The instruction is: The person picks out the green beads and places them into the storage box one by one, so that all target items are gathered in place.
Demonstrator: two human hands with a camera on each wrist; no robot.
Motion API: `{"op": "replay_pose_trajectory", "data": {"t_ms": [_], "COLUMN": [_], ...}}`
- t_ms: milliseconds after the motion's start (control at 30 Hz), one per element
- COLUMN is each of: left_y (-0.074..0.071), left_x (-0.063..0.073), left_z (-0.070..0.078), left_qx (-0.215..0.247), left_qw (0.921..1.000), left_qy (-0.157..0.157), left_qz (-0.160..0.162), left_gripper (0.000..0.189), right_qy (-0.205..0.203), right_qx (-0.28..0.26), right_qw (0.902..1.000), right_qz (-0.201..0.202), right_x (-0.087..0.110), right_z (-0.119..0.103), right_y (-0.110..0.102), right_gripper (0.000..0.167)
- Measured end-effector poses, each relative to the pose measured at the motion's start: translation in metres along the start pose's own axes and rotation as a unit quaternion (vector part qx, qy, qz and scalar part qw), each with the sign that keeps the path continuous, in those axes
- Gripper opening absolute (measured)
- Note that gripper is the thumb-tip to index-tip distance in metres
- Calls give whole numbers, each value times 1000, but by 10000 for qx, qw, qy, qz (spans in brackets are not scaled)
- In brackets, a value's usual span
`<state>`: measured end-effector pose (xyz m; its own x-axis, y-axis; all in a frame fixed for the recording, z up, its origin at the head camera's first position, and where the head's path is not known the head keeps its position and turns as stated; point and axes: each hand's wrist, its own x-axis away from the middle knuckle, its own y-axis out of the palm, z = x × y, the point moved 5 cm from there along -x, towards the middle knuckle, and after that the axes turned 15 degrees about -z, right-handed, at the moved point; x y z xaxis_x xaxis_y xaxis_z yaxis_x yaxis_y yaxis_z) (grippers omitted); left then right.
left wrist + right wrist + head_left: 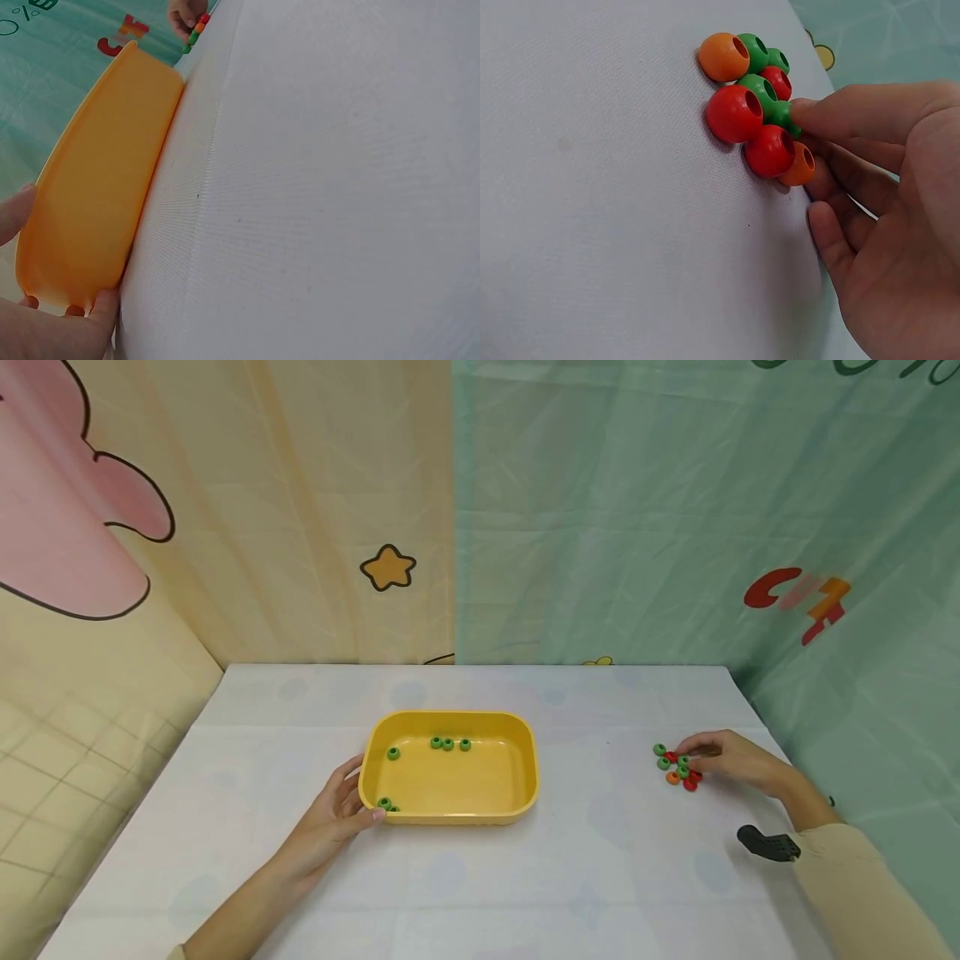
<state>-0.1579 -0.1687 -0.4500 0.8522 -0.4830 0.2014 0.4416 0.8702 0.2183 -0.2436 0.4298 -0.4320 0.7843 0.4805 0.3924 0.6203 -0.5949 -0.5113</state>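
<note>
Fingers (831,231) bent, the right hand (738,762) pinches a clustered green bead (782,118).

Right sleeve (862,885) pale beige; black fitting (768,844) by its end.
Sleeve fabric plain, lightly creased, ending short of the wrist. Fitting elongated, slightly bent, one end rounded, small dots patterned over the part nearest the cloth. Small dark bit (831,801) across the same arm, too small to make out. Left sleeve (177,953): only a beige sliver, low in head view, forearm bare beyond. Left hand (337,814), right hand (738,762): bare.
</note>
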Motion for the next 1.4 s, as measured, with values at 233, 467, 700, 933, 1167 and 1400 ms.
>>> {"op": "replay_pose_trajectory", "data": {"t_ms": [233, 467, 700, 933, 1167, 1400], "left_y": [1, 1, 0, -1, 0, 1], "left_x": [0, 0, 0, 0, -1, 0], "left_z": [1, 2, 2, 1, 1, 3], "left_qx": [-8, 2, 20, -47, -39, -30], "left_qw": [10000, 10000, 10000, 9999, 10000, 10000], "left_qy": [-2, -14, -14, -119, -62, -67], "left_qz": [-24, -33, -33, 46, 14, 1], "left_gripper": [97, 97, 96, 97, 96, 97], "right_qy": [-44, 55, 135, 100, 3, 40], "right_qx": [91, 409, 578, 440, 122, 221], "right_qw": [9999, 9991, 9982, 9989, 9999, 9997], "right_qz": [-16, 48, 102, 95, -39, -51], "right_x": [2, -1, -4, -2, -5, -12], "right_z": [0, -6, -9, -11, -19, -31], "right_y": [-1, 0, 0, -2, -7, -7], "right_gripper": [27, 23, 24, 23, 25, 28]}}
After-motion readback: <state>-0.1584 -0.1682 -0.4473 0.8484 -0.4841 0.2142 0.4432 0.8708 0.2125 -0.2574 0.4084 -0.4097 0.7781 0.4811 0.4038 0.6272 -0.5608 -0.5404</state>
